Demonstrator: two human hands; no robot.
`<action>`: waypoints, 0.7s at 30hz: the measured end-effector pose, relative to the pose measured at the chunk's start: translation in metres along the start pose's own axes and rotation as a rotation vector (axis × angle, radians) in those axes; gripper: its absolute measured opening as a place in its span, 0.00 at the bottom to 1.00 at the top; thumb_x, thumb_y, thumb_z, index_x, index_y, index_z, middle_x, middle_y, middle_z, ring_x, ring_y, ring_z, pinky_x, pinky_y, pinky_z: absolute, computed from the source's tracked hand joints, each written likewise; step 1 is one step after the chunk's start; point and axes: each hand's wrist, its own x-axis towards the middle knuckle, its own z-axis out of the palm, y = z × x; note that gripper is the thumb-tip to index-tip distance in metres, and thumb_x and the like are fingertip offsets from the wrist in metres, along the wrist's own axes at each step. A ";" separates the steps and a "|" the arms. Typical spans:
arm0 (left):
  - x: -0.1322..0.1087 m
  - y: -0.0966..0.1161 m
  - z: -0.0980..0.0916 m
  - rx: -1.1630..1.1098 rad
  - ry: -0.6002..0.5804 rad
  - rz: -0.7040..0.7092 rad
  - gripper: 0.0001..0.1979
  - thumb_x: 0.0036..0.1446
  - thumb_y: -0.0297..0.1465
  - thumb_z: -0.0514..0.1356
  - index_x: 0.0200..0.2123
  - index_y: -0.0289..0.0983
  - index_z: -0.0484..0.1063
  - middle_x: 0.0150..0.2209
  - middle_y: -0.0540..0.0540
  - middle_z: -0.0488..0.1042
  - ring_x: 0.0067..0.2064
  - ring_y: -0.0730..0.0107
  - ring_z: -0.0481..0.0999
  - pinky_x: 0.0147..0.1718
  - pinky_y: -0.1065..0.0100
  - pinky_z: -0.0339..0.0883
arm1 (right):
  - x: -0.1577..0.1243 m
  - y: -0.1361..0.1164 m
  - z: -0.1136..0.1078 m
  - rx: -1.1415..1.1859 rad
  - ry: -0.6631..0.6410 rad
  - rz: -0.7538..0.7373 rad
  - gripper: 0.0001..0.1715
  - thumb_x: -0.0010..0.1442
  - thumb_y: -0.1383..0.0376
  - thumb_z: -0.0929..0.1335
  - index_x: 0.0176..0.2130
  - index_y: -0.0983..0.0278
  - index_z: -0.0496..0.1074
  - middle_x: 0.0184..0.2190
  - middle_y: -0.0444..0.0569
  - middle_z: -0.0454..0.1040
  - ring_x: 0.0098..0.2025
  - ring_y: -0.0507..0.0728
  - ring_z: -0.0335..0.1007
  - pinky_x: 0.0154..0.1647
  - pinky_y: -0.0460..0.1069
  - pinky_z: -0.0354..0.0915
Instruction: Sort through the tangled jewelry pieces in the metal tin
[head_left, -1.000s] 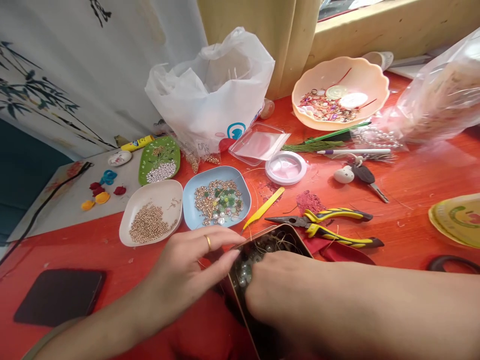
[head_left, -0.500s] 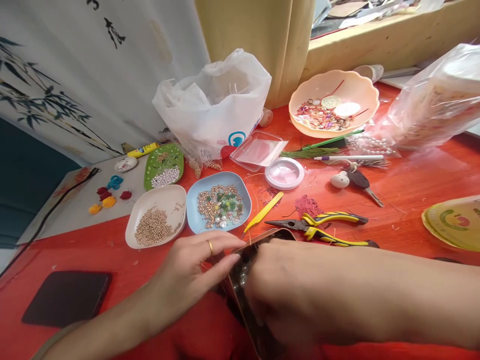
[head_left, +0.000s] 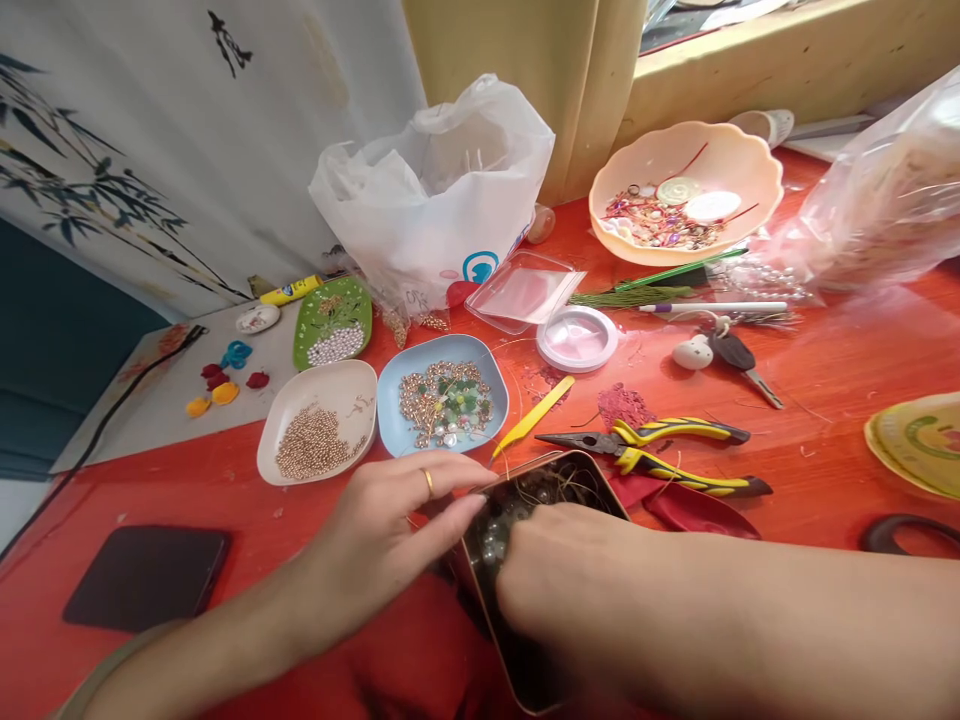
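**Picking through the bead tin without spilling it**

I am watching the right hand (head_left: 577,590) reaching down into the copper-coloured tin (head_left: 525,520), its fingers curled inward and hidden among the contents, so I cannot tell whether they are pinching a bead or only stirring. The left hand (head_left: 390,535) is bracing the tin from the side, fingers pressed together and laid flat along the near left rim, a gold ring (head_left: 428,482) showing on one of them. The tin is sitting on the red table (head_left: 825,420) at the near edge, just in front of the blue dish (head_left: 442,400) of mixed beads, and it is holding pale round beads tangled with fine wire.

In my judgement the step is going well only while the left hand is keeping the tin pinned, because the wire is snagging the beads and a sharp pull could be dragging a clump out over the rim. I am favouring a slow lift with fingertips only, teasing one piece free of the tangle.

Farther out, the yellow tweezers (head_left: 534,417) and the yellow-handled pliers (head_left: 660,455) are lying just beyond the tin, within easy reach if the fingers are proving too blunt. The cream dish (head_left: 319,435) of gold beads is sitting left of the blue one, and a dark phone (head_left: 146,577) is lying well apart at the near left
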 end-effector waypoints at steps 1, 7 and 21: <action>0.000 0.000 0.000 -0.004 -0.003 0.001 0.10 0.56 0.23 0.55 0.39 0.36 0.73 0.37 0.49 0.77 0.39 0.75 0.76 0.40 0.78 0.69 | 0.003 -0.001 0.000 -0.007 -0.043 0.010 0.21 0.40 0.62 0.73 0.35 0.70 0.74 0.28 0.55 0.74 0.28 0.59 0.70 0.26 0.50 0.60; -0.001 0.000 -0.001 -0.012 -0.027 -0.018 0.10 0.57 0.25 0.55 0.40 0.36 0.73 0.39 0.47 0.77 0.40 0.71 0.76 0.41 0.72 0.70 | 0.009 -0.009 -0.020 -0.086 -0.244 0.004 0.14 0.47 0.61 0.72 0.33 0.68 0.76 0.33 0.56 0.76 0.34 0.61 0.71 0.27 0.50 0.60; -0.003 -0.001 -0.002 -0.063 -0.037 -0.019 0.10 0.58 0.26 0.54 0.41 0.36 0.73 0.40 0.48 0.77 0.41 0.73 0.75 0.42 0.74 0.68 | -0.034 0.011 -0.086 0.468 0.124 0.222 0.10 0.45 0.75 0.68 0.26 0.62 0.76 0.17 0.36 0.69 0.17 0.44 0.59 0.16 0.39 0.53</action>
